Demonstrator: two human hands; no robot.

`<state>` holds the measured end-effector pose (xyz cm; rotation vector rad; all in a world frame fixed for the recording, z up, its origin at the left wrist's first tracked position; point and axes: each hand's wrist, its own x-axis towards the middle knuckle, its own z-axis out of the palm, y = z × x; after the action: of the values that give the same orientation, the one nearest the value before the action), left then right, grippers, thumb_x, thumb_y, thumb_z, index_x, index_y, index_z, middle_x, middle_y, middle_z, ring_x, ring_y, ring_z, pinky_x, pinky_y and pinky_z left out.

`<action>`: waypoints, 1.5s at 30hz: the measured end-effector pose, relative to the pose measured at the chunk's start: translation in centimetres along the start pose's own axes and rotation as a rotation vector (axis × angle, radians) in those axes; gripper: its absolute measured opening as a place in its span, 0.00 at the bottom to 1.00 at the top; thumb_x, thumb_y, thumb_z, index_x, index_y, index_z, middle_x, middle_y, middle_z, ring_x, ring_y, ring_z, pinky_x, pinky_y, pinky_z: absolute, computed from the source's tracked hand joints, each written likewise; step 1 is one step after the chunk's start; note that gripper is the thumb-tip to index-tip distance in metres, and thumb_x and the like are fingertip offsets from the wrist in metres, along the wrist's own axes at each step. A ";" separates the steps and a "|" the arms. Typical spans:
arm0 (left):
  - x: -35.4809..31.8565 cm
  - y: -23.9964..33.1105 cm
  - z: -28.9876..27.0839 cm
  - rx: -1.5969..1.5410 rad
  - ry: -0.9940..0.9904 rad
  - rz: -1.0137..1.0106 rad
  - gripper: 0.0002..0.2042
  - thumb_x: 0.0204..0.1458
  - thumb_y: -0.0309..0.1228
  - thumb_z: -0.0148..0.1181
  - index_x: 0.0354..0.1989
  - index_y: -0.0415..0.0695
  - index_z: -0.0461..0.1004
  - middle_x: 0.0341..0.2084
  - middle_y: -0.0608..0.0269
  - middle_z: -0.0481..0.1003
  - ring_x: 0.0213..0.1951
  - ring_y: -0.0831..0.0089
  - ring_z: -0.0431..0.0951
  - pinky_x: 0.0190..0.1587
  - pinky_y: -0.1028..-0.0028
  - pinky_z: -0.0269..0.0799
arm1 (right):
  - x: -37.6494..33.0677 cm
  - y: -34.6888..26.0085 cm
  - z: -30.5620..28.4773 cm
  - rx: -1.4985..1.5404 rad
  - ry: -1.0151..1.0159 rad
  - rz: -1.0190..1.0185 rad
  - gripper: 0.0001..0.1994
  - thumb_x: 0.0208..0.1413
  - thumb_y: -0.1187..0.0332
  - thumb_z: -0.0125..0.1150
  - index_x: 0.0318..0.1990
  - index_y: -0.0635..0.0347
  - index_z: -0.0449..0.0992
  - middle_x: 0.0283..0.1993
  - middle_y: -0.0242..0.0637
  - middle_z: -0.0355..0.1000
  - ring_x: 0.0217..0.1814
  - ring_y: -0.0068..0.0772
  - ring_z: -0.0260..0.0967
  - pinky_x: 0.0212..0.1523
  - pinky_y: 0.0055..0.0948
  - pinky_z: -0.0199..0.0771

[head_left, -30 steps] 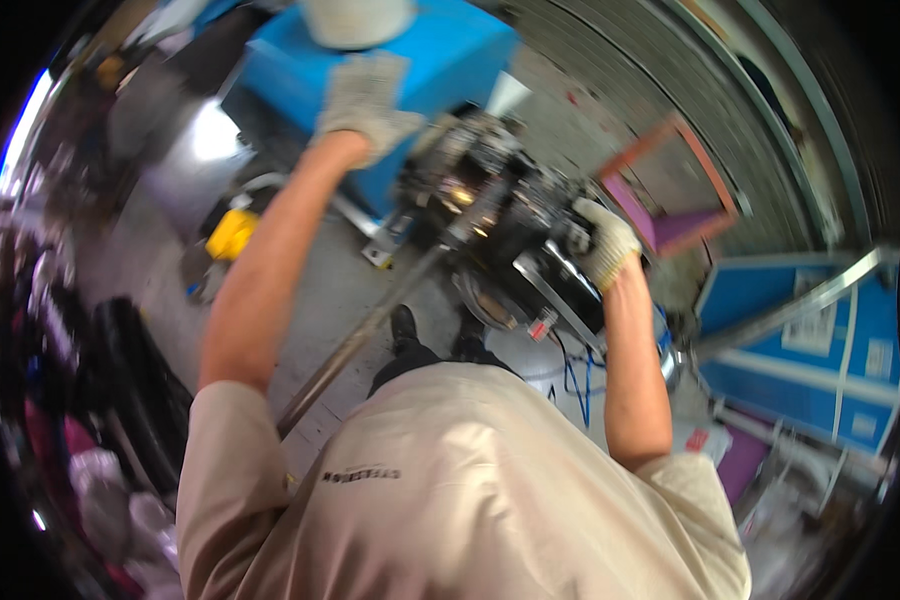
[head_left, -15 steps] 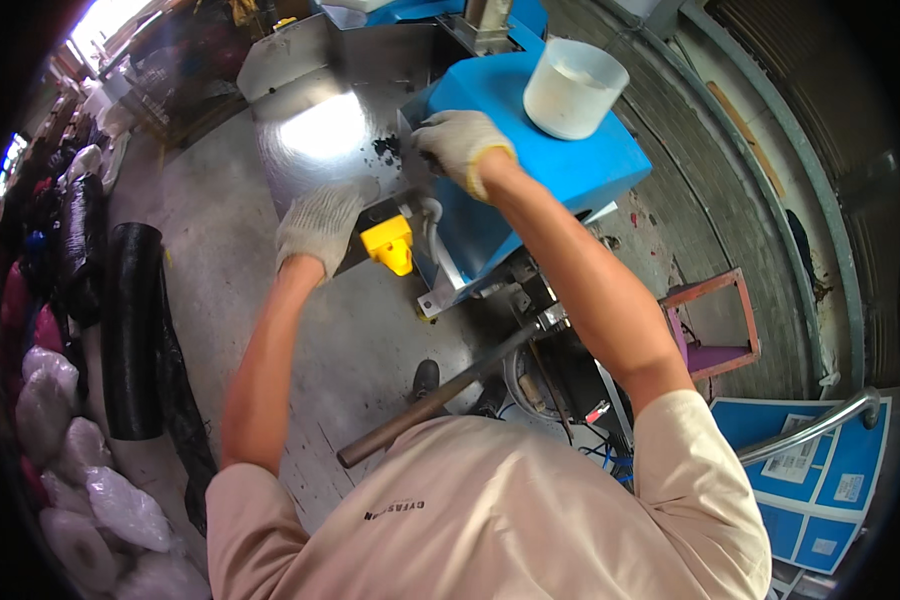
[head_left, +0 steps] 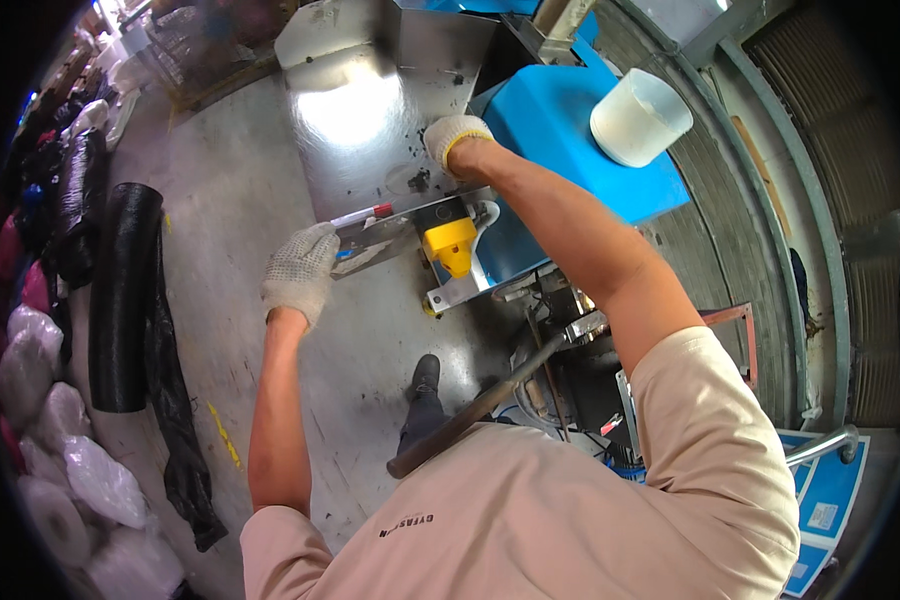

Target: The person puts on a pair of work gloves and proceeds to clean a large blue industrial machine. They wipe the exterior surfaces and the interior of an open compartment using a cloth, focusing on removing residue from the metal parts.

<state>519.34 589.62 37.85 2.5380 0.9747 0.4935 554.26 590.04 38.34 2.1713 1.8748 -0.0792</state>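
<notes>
Big grey floor [head_left: 240, 190] fills the left + middle of the frame. Top middle: a shiny metal sheet [head_left: 355, 110], bright light spot on it. Right of that, a blue machine [head_left: 570, 130] w/ a flat top. A white plastic tub [head_left: 638, 117] sits on the blue top, upper right. Far left: a long black roll [head_left: 120, 290] lying on the floor, w/ white bags [head_left: 60, 460] piled at the lower left edge.

Lower middle: a dark metal bar [head_left: 480, 405] leans out from under the machine, tilted.

Middle of frame: a thin metal strip [head_left: 400, 225] sticks out from the machine front, going left. Just below its right end is a small yellow part [head_left: 450, 245].

Left hand [head_left: 300, 272], in a white knit glove, is at the strip's left end, fingers curled on it, holding it. A small pen-like thing w/ a red tip [head_left: 360, 213] lies right by the strip, near that hand.

Right hand [head_left: 452, 140], also gloved w/ a yellow cuff, is up by the machine's edge, just above the strip's right end. Fingers bent, pressed on the metal there; can't tell if it grips anything.
</notes>
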 end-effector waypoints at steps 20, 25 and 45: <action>18.6 4.9 6.0 0.351 -0.349 0.181 0.35 0.58 0.45 0.55 0.74 0.47 0.60 0.68 0.47 0.68 0.68 0.52 0.68 0.70 0.58 0.63 | -10.8 3.3 -2.4 0.292 0.108 0.080 0.14 0.45 0.77 0.71 0.42 0.61 0.86 0.48 0.52 0.82 0.53 0.51 0.81 0.52 0.42 0.81; 22.8 0.4 12.6 0.495 -0.566 0.096 0.39 0.53 0.49 0.63 0.73 0.47 0.60 0.66 0.45 0.69 0.65 0.50 0.72 0.67 0.56 0.68 | -11.5 1.5 -3.2 0.348 0.190 0.123 0.10 0.51 0.76 0.65 0.41 0.59 0.86 0.46 0.51 0.81 0.51 0.53 0.80 0.51 0.44 0.80; 32.0 0.3 14.0 0.252 -0.303 0.223 0.17 0.51 0.38 0.58 0.48 0.48 0.84 0.50 0.49 0.81 0.52 0.52 0.82 0.55 0.58 0.77 | -10.8 2.9 -0.3 0.338 0.248 0.277 0.10 0.52 0.76 0.60 0.39 0.53 0.86 0.46 0.44 0.80 0.52 0.51 0.78 0.53 0.44 0.78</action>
<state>548.08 608.48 31.82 2.8537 0.6826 0.0389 555.31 579.32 41.41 2.7658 1.7641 -0.0789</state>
